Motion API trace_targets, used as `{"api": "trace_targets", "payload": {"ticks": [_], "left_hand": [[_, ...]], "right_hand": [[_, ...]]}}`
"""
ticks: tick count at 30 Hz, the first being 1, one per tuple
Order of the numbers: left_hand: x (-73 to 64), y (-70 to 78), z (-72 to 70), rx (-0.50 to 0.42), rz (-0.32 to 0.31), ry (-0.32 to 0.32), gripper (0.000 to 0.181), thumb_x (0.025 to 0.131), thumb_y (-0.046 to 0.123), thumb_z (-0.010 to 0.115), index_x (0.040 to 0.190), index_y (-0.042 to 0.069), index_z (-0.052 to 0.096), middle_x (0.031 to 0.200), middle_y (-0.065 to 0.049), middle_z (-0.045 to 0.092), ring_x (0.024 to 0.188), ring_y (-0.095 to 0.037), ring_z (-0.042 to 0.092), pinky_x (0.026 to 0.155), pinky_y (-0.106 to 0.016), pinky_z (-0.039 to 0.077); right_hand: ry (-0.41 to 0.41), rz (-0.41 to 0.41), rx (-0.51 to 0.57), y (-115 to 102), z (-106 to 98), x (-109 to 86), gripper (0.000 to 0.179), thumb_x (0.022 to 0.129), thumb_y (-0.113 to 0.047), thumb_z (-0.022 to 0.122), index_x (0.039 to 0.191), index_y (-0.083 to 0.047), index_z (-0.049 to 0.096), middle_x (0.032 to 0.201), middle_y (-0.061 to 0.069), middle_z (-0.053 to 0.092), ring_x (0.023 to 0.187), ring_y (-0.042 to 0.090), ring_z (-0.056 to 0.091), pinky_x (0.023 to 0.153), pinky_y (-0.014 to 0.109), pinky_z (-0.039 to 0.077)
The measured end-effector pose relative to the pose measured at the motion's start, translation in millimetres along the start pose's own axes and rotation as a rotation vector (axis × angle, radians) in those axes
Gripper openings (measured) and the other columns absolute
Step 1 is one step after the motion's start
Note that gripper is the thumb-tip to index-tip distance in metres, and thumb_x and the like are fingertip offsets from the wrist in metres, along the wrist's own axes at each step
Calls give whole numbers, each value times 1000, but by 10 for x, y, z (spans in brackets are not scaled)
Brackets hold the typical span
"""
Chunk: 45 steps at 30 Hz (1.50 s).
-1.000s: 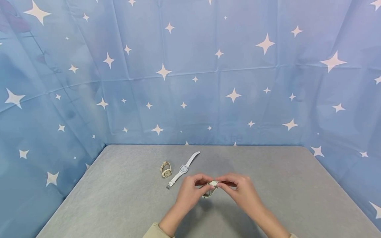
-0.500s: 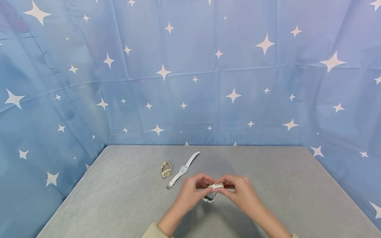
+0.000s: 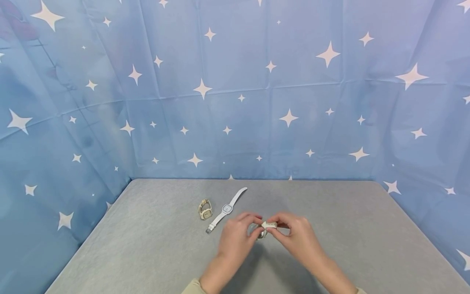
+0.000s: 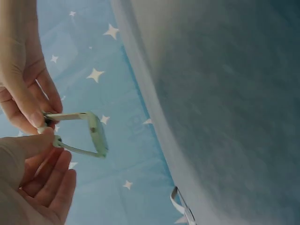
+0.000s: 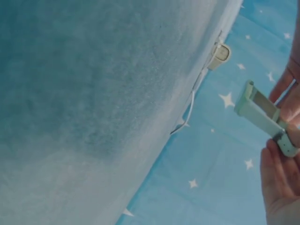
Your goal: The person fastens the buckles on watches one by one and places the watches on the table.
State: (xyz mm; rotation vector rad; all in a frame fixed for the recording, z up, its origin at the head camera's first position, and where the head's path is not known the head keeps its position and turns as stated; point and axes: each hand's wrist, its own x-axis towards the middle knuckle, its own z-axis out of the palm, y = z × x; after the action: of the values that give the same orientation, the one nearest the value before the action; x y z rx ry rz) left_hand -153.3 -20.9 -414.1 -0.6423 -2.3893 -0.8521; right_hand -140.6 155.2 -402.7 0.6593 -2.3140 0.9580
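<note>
Hands (image 3: 235,236) both pinch pale watch (image 4: 97,136) by strap (image 3: 271,225) abv grey tbl (image 3: 147,237).

Curtain (image 3: 242,49): blue, white four-pointed stars (image 3: 328,54). Table (image 3: 349,220): mottled grey. Held watch (image 4: 96,134): pale green. Flat watch (image 3: 227,209): white. Looped watch (image 3: 207,214): beige-gold.

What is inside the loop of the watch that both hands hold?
In the left wrist view, blue curtain shows through the watch; its end between the fingers is partly covered.
</note>
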Motion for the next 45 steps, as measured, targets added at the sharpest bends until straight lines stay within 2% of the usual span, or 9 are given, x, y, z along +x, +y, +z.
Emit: {"api": "trace_targets", "payload": {"ticks": [2,5,10,13,17,22,25,36,45], "left_hand": [[7,26,-7,-9,-37,-11,9,80,20,83,87,18,76,99,9,75,90,-10,73,76,-24,57],[25,45,-22,-120,-123,-51,8,81,16,82,87,16,76,100,7,75,91,-13,72,78,-24,58],[57,20,-56,-472,-283,-117,4,83,7,79,85,7,75,104,-6,75,98,-21,72,85,-24,58],[70,-18,-71,-681,-389,-157,7,85,6,77,87,0,75,109,-16,73,98,-24,71,81,-19,57],[72,-73,-66,-835,-484,-193,16,86,8,75,91,-8,73,113,-21,72,97,-18,70,76,-15,53],[60,-112,-54,-883,-509,-217,19,86,6,74,91,-12,72,113,-23,72,97,-17,70,77,-16,53],[63,-117,-57,-882,-501,-244,19,86,6,74,91,-12,72,116,-23,71,100,-19,70,77,-16,53],[95,-168,-65,-880,-499,-346,22,89,7,71,93,-15,68,129,-28,62,105,-16,65,81,-18,51],[96,-249,-117,-869,-472,-401,23,89,7,69,94,-15,68,126,-29,62,100,-15,64,82,-21,50]], "right_hand": [[19,-39,-46,-5,5,0,24,70,-5,87,86,-18,74,83,-10,74,74,1,69,67,19,58],[31,-82,-111,-13,5,2,27,68,-8,89,87,-19,73,83,-12,73,73,1,67,67,19,57],[23,-104,-154,-33,2,13,28,69,-10,89,88,-21,72,84,-13,72,74,1,66,66,20,55],[16,-105,-172,-45,0,18,28,70,-10,89,89,-21,72,84,-13,71,74,-1,64,63,20,54],[-11,-126,-217,-57,2,23,31,70,-9,89,94,-20,73,89,-12,71,71,0,62,60,16,49],[-66,-165,-270,-59,13,30,36,70,-10,90,102,-19,75,94,-11,72,76,4,66,64,19,54],[-77,-166,-255,-54,21,23,33,70,-11,89,99,-20,76,93,-10,74,79,6,69,67,23,57],[-33,-159,-228,-54,35,0,31,69,-9,89,93,-23,76,87,-10,75,73,6,69,63,20,53],[-15,-164,-200,-61,56,6,28,69,-13,89,92,-23,76,88,-14,75,74,1,68,64,16,53]]}}
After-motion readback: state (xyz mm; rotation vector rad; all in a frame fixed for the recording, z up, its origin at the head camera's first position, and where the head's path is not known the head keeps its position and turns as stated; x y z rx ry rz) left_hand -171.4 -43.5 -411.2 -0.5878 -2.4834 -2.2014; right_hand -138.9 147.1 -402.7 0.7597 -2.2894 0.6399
